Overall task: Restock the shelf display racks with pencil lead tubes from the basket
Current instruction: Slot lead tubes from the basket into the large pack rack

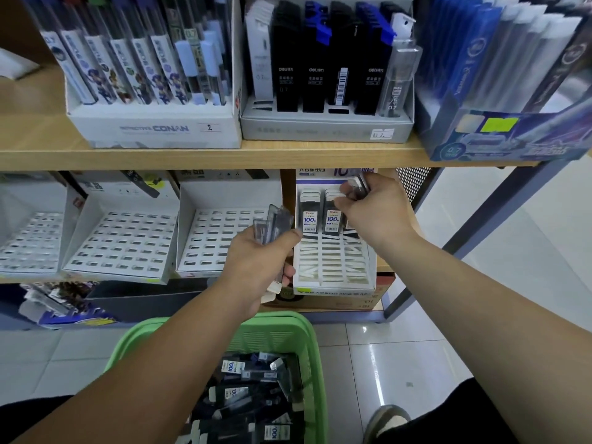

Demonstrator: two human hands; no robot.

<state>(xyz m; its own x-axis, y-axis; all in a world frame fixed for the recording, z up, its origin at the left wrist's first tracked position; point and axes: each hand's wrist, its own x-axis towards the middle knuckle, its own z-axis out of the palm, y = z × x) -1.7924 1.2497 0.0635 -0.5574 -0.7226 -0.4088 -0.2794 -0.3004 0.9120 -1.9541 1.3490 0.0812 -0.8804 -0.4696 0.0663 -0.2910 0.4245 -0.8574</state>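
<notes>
My left hand [261,264] grips a bundle of clear pencil lead tubes [272,227] in front of the lower shelf, just left of a white slotted display rack [333,267]. My right hand [374,209] pinches one lead tube [360,184] at the rack's top right, beside two filled columns of "100" tubes [320,216]. The rack's lower slots hold nothing. Below my arms, the green basket [307,341] on the floor contains several more lead tubes [253,398].
Three white slotted racks [125,238] stand to the left on the lower shelf. The upper wooden shelf [224,155] carries full boxes of leads and pens. A metal shelf leg [426,274] runs at the right. My shoe [387,418] rests on the tiled floor.
</notes>
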